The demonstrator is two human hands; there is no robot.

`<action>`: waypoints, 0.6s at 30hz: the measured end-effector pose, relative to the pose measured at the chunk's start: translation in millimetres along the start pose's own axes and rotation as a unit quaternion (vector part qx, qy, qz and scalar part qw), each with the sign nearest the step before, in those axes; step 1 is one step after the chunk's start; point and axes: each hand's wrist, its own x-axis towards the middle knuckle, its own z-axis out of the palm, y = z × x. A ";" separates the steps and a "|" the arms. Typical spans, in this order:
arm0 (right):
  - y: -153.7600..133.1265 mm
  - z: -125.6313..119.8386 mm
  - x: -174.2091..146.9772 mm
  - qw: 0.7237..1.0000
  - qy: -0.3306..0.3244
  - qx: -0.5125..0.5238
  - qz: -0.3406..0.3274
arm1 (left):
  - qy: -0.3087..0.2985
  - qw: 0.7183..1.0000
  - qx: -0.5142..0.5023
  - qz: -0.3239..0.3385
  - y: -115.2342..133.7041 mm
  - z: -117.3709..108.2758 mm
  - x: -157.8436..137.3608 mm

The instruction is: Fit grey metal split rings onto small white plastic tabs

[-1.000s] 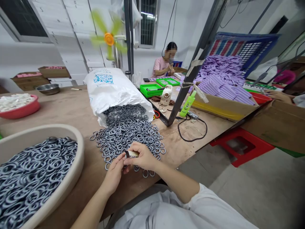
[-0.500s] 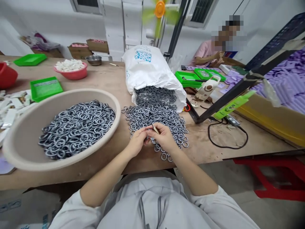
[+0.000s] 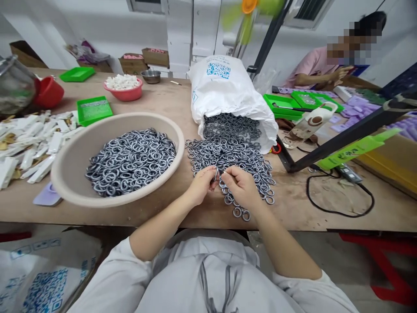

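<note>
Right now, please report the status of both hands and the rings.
Left hand holding a ring. Right hand close by, grip contents unclear. Loose rings piled ahead. Nothing seen in the way.

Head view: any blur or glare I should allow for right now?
In the head view, the fan's blades are smeared; in the head view, rings in the basin catch pale highlights; in the head view, detail between the left hand and right hand is too small to make out.

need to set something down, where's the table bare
Bare table: amid the beige tub, steel bowl and white sack; also between loose rings and black cable. Crowded: white pieces left of the tub; rings about left hand and right hand.
</note>
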 end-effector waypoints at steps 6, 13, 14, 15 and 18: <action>-8.2 1.2 -6.7 0.995 -0.017 -0.077 -0.060 | -0.001 1.000 0.000 -0.002 0.1 0.6 -0.6; 11.9 -1.3 4.7 0.999 -0.016 -0.042 0.017 | -0.101 0.995 0.017 -0.006 0.7 1.7 -5.3; 15.7 -1.7 6.4 0.999 0.001 -0.024 0.036 | -0.116 0.993 0.014 -0.007 0.7 2.6 -6.3; 18.3 -1.9 7.3 0.999 0.018 -0.003 0.048 | -0.121 0.993 0.009 -0.008 0.7 3.6 -7.1; 15.3 -0.4 5.2 0.997 0.040 0.056 0.037 | -0.083 0.997 0.007 -0.007 0.2 5.1 -8.6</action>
